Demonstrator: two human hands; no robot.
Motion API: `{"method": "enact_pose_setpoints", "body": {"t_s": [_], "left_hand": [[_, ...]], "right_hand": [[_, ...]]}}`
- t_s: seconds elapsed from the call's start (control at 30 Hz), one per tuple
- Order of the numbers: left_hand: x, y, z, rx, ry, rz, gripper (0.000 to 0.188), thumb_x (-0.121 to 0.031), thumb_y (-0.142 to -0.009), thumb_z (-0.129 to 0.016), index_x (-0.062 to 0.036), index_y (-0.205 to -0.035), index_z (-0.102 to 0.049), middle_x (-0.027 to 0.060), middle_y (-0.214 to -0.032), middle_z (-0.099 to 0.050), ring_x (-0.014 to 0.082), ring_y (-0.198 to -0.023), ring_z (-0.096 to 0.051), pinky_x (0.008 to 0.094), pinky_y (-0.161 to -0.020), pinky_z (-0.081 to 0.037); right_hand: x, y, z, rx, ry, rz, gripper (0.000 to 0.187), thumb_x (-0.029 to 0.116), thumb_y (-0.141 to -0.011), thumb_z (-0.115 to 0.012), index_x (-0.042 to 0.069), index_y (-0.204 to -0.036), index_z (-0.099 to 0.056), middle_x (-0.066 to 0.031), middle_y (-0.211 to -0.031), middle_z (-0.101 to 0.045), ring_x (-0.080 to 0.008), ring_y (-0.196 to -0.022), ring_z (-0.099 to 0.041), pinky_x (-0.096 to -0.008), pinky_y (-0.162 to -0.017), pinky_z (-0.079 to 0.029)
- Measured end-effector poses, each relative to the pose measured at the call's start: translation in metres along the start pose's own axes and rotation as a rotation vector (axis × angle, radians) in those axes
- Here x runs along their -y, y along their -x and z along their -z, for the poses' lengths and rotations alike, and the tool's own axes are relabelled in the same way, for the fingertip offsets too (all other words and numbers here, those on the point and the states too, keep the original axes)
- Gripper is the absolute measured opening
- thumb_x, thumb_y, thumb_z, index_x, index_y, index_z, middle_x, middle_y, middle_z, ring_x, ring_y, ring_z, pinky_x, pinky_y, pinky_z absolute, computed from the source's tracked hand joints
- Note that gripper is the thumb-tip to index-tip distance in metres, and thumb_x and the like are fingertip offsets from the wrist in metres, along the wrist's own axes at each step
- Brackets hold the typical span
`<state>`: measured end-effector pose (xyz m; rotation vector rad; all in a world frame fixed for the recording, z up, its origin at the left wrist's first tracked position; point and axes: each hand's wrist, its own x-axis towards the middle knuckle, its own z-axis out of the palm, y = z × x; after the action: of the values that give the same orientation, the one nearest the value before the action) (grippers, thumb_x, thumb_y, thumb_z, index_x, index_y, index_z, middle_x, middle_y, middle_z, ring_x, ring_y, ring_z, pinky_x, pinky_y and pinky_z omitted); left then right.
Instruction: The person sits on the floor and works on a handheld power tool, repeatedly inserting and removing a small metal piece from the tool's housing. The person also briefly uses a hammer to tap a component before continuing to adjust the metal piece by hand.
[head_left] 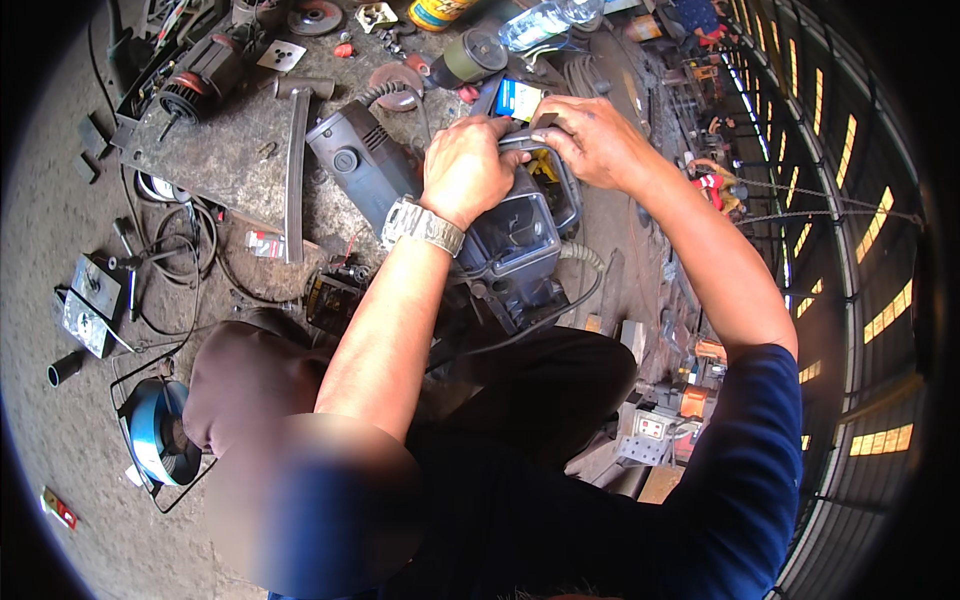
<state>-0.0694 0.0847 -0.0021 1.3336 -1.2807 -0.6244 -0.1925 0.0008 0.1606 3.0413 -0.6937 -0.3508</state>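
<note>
In front of me lies a dark grey machine housing (pixel 510 235) with an open, box-shaped end and a yellow part (pixel 543 168) showing inside its frame. My left hand (pixel 468 172), with a watch (pixel 423 227) on its wrist, is closed over the housing's far edge, its thumb at the rim. At the far right corner of the same frame, my right hand (pixel 592 142) is closed in a pinch; a small dark piece shows at its fingertips, too hidden to name. A grey cylindrical motor body (pixel 362 160) lies left of my left hand, and a blue and white box (pixel 518 100) lies just beyond my fingers.
A flat metal bar (pixel 297 175) lies on the worn metal plate (pixel 225 150) at left. Beyond stand a green-grey cylinder (pixel 468 58), a clear plastic bottle (pixel 550 25) and a yellow can (pixel 438 12). A ribbed cable (pixel 582 257) loops at right. Cords and a blue round tool (pixel 150 430) are on the floor.
</note>
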Motion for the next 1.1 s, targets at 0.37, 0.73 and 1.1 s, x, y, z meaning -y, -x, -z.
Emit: {"method": "enact_pose_setpoints", "body": {"t_s": [0.37,0.73,1.1], "left_hand": [[-0.003,-0.001,0.001,-0.002,-0.014,0.023,0.038,-0.032,-0.088,-0.082,-0.0099,-0.118,-0.080,0.0178,-0.111,-0.076,0.0371,-0.111,-0.071,0.0492,-0.097,-0.055],[-0.002,0.000,-0.002,0.002,-0.042,0.032,0.042,-0.032,-0.087,-0.082,-0.0082,-0.122,-0.079,0.0187,-0.114,-0.076,0.0368,-0.115,-0.070,0.0477,-0.099,-0.054],[-0.006,-0.003,0.003,0.055,-0.039,0.056,0.043,-0.033,-0.087,-0.082,-0.0069,-0.121,-0.078,0.0195,-0.113,-0.076,0.0380,-0.113,-0.070,0.0487,-0.097,-0.055]], "right_hand": [[-0.015,0.022,-0.028,-0.261,-0.135,0.054,0.014,0.006,-0.093,-0.069,0.004,-0.107,-0.067,-0.0136,-0.103,-0.072,-0.0382,-0.093,-0.071,-0.0442,-0.082,-0.058],[-0.020,0.039,-0.048,-0.394,-0.144,0.141,0.016,0.007,-0.090,-0.074,0.005,-0.106,-0.071,-0.0113,-0.107,-0.073,-0.0337,-0.099,-0.072,-0.0421,-0.086,-0.059],[-0.005,0.036,-0.053,-0.501,-0.480,-0.175,0.014,0.012,-0.096,-0.074,0.003,-0.106,-0.075,-0.0119,-0.098,-0.079,-0.0231,-0.082,-0.077,-0.0347,-0.074,-0.059]]}}
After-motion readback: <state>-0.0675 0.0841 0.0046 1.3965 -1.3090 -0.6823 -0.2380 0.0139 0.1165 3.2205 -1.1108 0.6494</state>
